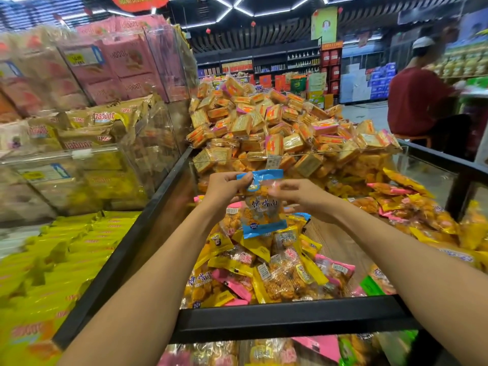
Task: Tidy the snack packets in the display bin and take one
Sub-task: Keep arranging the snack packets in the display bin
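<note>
Starting at my left, I see clear boxes of pink and gold biscuit packs [113, 64] and a spread of yellow packets [66, 249] outside the black rim of the display bin [290, 309]. Then comes my left hand [224, 187], its fingers curled with the thumb pinching the top left corner of a blue-edged snack packet [260, 204]. The packet hangs upright over the bin, long axis running top to bottom, its upper blue seal up at my fingers and its lower seal just above the loose heap of yellow and pink packets [264, 270]. Further right, my right hand [303, 198] sits at the packet's upper right edge, fingers bent; motion blur means I cannot tell whether they actually clamp the wrapper or merely touch it. I judge the left hand carries the hold, and both hands are equally near, so pulling it toward me would take it. Beyond lies a mound of orange square packs [277, 128], and far right a person in a maroon shirt [420, 101].
</note>
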The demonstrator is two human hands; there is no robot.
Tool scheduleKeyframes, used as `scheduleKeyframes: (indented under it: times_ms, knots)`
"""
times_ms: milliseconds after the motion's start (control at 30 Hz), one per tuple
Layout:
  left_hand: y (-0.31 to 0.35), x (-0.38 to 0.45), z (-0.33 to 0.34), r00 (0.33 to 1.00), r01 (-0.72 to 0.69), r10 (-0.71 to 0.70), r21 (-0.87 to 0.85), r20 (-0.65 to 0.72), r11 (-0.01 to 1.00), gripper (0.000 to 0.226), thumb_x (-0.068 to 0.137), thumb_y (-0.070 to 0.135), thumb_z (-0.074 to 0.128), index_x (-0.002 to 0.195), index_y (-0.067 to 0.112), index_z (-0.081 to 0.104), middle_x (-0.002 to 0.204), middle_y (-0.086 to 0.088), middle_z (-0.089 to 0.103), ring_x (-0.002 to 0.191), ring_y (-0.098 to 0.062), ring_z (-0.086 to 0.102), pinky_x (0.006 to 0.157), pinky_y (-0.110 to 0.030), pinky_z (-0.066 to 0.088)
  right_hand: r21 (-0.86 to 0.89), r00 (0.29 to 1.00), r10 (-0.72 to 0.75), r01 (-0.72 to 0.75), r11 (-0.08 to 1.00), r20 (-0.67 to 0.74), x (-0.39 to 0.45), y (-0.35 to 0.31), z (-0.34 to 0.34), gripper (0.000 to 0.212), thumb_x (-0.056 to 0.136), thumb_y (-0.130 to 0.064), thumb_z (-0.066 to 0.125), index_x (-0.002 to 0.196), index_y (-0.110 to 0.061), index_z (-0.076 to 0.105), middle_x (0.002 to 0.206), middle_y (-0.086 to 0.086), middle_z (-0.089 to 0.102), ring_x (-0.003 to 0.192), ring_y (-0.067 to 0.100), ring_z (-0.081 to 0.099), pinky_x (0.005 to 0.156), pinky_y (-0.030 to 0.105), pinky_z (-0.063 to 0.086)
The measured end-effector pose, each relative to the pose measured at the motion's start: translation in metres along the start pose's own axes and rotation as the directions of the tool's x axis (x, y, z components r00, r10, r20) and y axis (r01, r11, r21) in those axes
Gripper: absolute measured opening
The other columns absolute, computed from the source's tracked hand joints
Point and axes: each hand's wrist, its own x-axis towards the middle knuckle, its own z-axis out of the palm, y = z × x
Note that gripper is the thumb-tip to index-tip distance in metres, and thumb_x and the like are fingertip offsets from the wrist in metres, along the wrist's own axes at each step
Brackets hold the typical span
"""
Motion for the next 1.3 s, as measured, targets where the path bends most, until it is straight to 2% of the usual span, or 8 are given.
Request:
scheduleKeyframes:
  times_ms: [167, 433, 533, 633, 767, 900, 1100, 1300]
  knots:
    - [0.004, 0.001, -0.008, 0.995, 0.012, -0.019, -0.078, -0.100, 0.997, 0.008, 0.088, 0.017, 0.064, 0.088, 0.010, 0.068, 0.080, -0.003, 0.068, 0.069, -0.010, 0.062, 0.057, -0.018, 0.051, -0.210, 0.972, 0.124, -0.082, 0.974, 0.200, 0.002, 0.007, 0.004, 0.098, 0.059, -0.025, 0.089, 0.141, -0.003, 0.040, 0.135, 0.018, 0.054, 0.120, 0.027, 0.056, 0.097, 0.043, 0.050]
    - [0.008, 0.002, -0.006, 0.994, 0.106, -0.104, -0.133, 0.019, 0.985, 0.040, 0.084, 0.037, 0.066, 0.107, 0.004, 0.064, 0.088, -0.004, 0.065, 0.073, -0.011, 0.060, 0.061, -0.021, 0.048, -0.056, 0.988, 0.032, -0.023, 0.998, 0.149, -0.002, 0.001, -0.004, 0.049, 0.074, 0.013, 0.070, 0.119, 0.012, 0.051, 0.090, 0.019, 0.052, 0.082, 0.022, 0.067, 0.067, 0.028, 0.058]
    - [0.008, -0.003, -0.004, 0.965, 0.172, -0.192, 0.118, 0.180, 0.978, 0.082, 0.074, 0.036, 0.073, 0.142, 0.005, 0.038, 0.133, -0.011, 0.052, 0.118, -0.024, 0.052, 0.080, -0.029, 0.050, 0.033, 0.998, -0.009, 0.007, 0.999, 0.056, -0.001, 0.000, -0.008, 0.060, 0.074, 0.015, 0.068, 0.131, 0.008, 0.049, 0.112, 0.025, 0.061, 0.094, 0.030, 0.067, 0.068, 0.028, 0.059]
    - [0.006, -0.010, 0.001, 0.957, 0.067, -0.164, 0.370, 0.239, 0.927, 0.091, 0.074, 0.013, 0.078, 0.148, 0.007, 0.025, 0.141, -0.014, 0.043, 0.125, -0.021, 0.046, 0.087, -0.031, 0.046, 0.068, 0.999, -0.021, 0.019, 0.998, 0.025, -0.004, -0.001, -0.010, 0.041, 0.075, 0.016, 0.067, 0.113, 0.000, 0.063, 0.108, 0.025, 0.067, 0.096, 0.033, 0.068, 0.075, 0.033, 0.060]
    - [-0.003, -0.004, 0.000, 0.977, -0.008, -0.072, 0.376, 0.200, 0.927, 0.079, 0.072, -0.006, 0.075, 0.140, -0.001, 0.036, 0.120, -0.007, 0.055, 0.113, -0.017, 0.047, 0.097, -0.033, 0.045, 0.022, 1.000, 0.010, -0.010, 1.000, -0.011, 0.000, -0.002, -0.008, 0.035, 0.073, 0.005, 0.075, 0.105, -0.002, 0.063, 0.107, 0.010, 0.063, 0.103, 0.019, 0.060, 0.087, 0.034, 0.055]
    - [-0.004, -0.002, -0.001, 0.969, -0.040, -0.048, 0.350, 0.241, 0.936, 0.043, 0.073, -0.008, 0.074, 0.086, 0.023, 0.049, 0.081, 0.007, 0.041, 0.077, -0.005, 0.045, 0.076, -0.024, 0.050, 0.210, 1.000, -0.028, 0.028, 0.977, -0.003, 0.000, -0.006, -0.005, 0.045, 0.079, 0.005, 0.069, 0.122, -0.002, 0.058, 0.116, 0.013, 0.067, 0.103, 0.019, 0.066, 0.074, 0.025, 0.058]
    - [-0.005, 0.002, 0.004, 0.978, -0.210, 0.207, 0.254, 0.037, 0.944, 0.035, 0.079, 0.013, 0.075, 0.108, 0.013, 0.055, 0.108, -0.007, 0.061, 0.094, -0.020, 0.063, 0.083, -0.036, 0.056, 0.012, 0.943, -0.164, 0.175, 0.985, -0.290, -0.001, -0.009, -0.004, 0.033, 0.078, -0.007, 0.076, 0.108, -0.009, 0.062, 0.099, 0.004, 0.070, 0.088, 0.014, 0.066, 0.063, 0.019, 0.051]
    - [-0.002, -0.007, 0.025, 0.974, -0.196, 0.186, 0.075, 0.130, 0.978, 0.034, 0.089, 0.033, 0.062, 0.117, 0.016, 0.053, 0.106, 0.003, 0.059, 0.104, -0.018, 0.061, 0.080, -0.030, 0.056, -0.209, 0.879, -0.351, 0.296, 0.932, -0.323, -0.006, -0.015, 0.016, 0.049, 0.073, -0.013, 0.081, 0.113, -0.017, 0.052, 0.099, -0.001, 0.061, 0.079, 0.011, 0.061, 0.072, 0.026, 0.053]
